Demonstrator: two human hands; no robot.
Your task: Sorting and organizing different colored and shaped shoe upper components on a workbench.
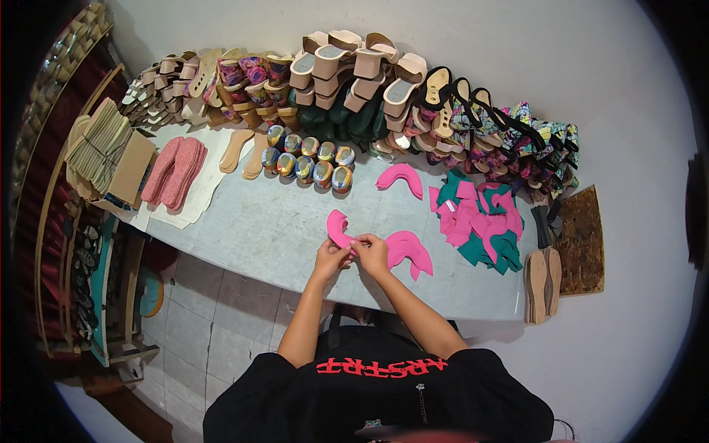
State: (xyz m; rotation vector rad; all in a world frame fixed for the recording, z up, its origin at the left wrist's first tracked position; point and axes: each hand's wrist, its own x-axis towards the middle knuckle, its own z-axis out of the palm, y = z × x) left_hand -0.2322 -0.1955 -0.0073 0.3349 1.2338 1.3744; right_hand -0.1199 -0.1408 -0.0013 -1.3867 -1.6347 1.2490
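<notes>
Grip: left hand (332,260) and right hand (372,253) pinched together, fingertips on the lower end of a pink curved strip (337,226) above the near part of the bench (247,225); its free end arcs away and leftward, left hand nearer. Pinched end hidden behind fingers; cannot tell if folded; pink stack (410,251) just beside right hand, layers hard to count.

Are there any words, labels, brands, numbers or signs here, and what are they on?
Black shirt: big red letters across the chest; I won't copy them out.
Grey insole in a stacked shoe: any marks are too small to read.
Curved pink piece being held: no writing that I can see.
</notes>
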